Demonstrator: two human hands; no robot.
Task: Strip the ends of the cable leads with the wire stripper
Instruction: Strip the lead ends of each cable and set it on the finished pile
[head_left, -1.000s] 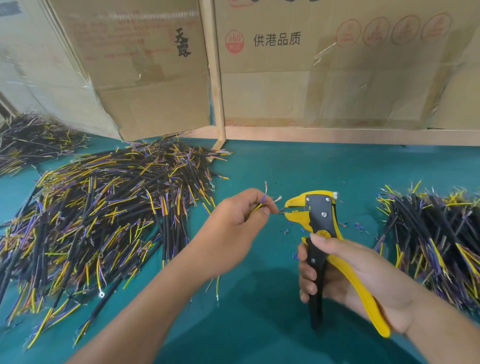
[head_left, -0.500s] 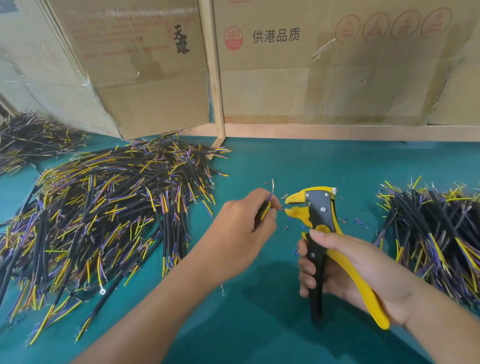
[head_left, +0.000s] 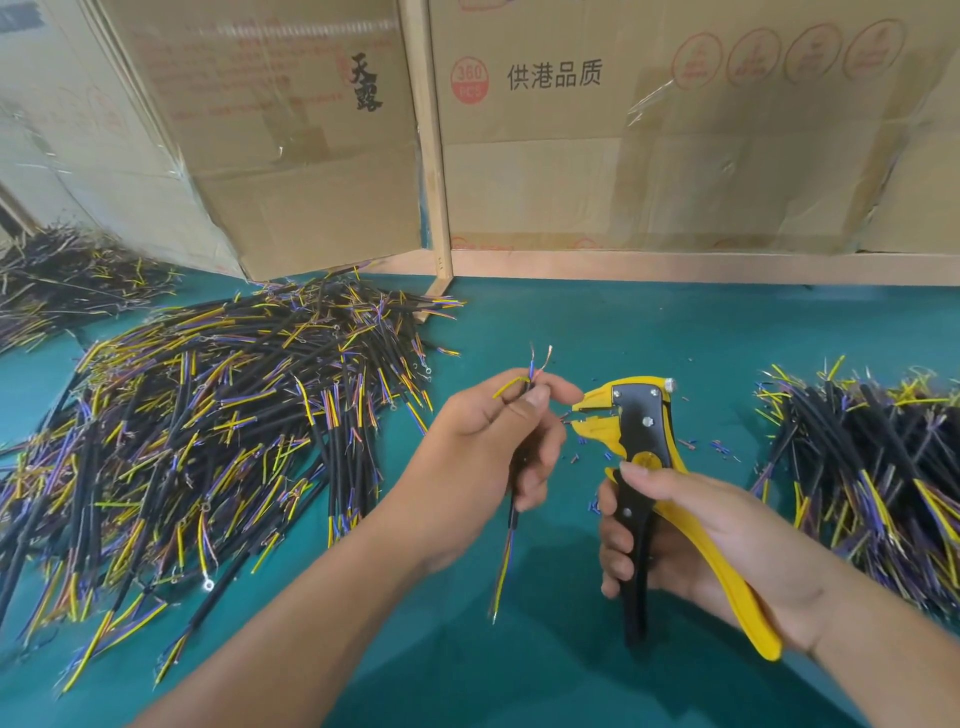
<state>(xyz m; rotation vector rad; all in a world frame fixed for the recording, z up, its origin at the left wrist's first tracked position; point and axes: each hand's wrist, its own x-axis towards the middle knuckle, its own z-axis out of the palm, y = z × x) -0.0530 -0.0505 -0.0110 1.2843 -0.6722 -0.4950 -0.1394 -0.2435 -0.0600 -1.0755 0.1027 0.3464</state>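
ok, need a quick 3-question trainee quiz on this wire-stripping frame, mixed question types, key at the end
1. True or false: the wire stripper is held in the right hand.
2. Multiple choice: where do the bared lead tips of the cable in the left hand point?
A. Into the stripper's jaws
B. Upward, away from the jaws
C. Down at the table
3. Fill in: the larger pile of cables lies to the ____ of the left hand, on the green table.

Key: 1 true; 2 B; 3 left
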